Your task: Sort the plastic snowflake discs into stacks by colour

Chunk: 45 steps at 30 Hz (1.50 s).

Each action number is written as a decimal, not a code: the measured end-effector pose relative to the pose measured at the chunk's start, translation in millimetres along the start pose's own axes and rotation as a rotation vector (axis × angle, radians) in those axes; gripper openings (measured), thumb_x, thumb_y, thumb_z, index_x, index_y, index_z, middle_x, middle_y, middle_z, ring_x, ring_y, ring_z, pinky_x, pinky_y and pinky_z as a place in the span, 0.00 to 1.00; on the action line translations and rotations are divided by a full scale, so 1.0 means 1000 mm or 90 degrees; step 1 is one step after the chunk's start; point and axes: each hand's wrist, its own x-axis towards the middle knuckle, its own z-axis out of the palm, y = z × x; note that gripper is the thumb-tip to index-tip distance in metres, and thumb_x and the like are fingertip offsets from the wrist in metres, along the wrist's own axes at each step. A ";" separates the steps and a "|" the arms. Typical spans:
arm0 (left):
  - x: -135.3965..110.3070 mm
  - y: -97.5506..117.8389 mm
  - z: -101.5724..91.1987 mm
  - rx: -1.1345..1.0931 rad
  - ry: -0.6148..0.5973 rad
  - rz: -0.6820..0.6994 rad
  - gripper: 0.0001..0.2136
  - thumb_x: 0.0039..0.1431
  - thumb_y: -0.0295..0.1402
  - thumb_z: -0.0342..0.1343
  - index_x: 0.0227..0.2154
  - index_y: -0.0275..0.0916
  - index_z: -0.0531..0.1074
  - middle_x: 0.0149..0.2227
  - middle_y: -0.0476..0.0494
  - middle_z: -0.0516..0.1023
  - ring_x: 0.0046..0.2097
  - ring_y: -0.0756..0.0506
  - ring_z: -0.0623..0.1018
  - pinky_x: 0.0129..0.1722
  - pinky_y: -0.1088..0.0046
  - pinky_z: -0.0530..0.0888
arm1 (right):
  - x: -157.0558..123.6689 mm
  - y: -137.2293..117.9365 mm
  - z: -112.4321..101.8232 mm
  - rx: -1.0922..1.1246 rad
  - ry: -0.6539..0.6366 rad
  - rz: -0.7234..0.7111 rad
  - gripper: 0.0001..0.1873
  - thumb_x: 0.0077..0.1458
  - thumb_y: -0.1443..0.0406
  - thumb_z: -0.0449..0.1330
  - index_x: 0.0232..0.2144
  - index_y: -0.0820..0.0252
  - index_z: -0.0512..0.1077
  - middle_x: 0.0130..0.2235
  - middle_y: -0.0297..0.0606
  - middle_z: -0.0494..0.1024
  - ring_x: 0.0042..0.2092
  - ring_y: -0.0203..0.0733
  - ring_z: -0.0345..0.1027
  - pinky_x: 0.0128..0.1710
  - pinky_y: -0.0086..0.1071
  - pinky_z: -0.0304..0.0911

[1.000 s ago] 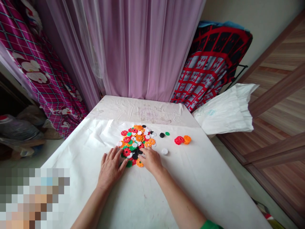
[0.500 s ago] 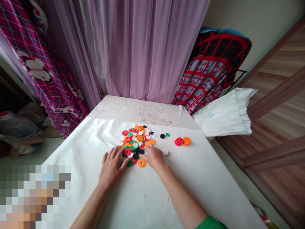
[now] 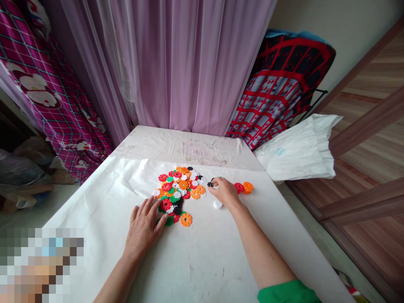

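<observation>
**Right hand (image 3: 225,192) pinching a black flower-shaped disc (image 3: 210,184) beside the pile**

Your right hand has the black flower-shaped disc between thumb and fingertips, just to the right of the pile of flower-shaped discs (image 3: 183,184). That pile, a loose overlapping heap in red, orange, white, green and black, lies around the middle of the tabletop (image 3: 202,265), well in from its left and right edges. Your left hand (image 3: 143,229) is palm down with fingers spread and grips nothing that you can see; its fingertips are at the pile's left side, though you cannot tell how firmly they press.

An orange disc (image 3: 186,219) lies flat at the end of the pile farthest from the far edge. Just beside your right wrist is a white disc (image 3: 217,205). Toward the right edge, a red disc cluster (image 3: 239,187) sits against an orange disc cluster (image 3: 248,187), partly behind your right hand. Beside the right edge, near the far right corner, is a white bag (image 3: 296,149).
</observation>
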 end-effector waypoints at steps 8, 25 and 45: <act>0.000 -0.001 0.001 0.011 0.006 0.002 0.25 0.65 0.49 0.45 0.59 0.43 0.68 0.66 0.38 0.65 0.66 0.36 0.63 0.65 0.49 0.57 | 0.043 0.041 0.005 -0.013 0.027 0.045 0.11 0.55 0.60 0.61 0.41 0.53 0.76 0.45 0.37 0.80 0.44 0.41 0.73 0.38 0.30 0.59; 0.002 0.003 -0.005 0.015 -0.009 -0.008 0.25 0.65 0.49 0.45 0.59 0.43 0.68 0.66 0.39 0.65 0.67 0.37 0.63 0.65 0.49 0.57 | -0.025 0.002 0.012 0.110 0.035 -0.116 0.08 0.60 0.64 0.58 0.39 0.53 0.77 0.42 0.34 0.79 0.36 0.35 0.72 0.38 0.28 0.61; 0.002 0.006 -0.004 0.004 0.002 -0.006 0.23 0.66 0.42 0.46 0.59 0.40 0.68 0.66 0.37 0.65 0.66 0.36 0.64 0.65 0.48 0.58 | -0.091 -0.071 0.057 0.049 0.036 -0.212 0.07 0.60 0.64 0.59 0.40 0.53 0.76 0.45 0.39 0.78 0.50 0.45 0.68 0.50 0.35 0.62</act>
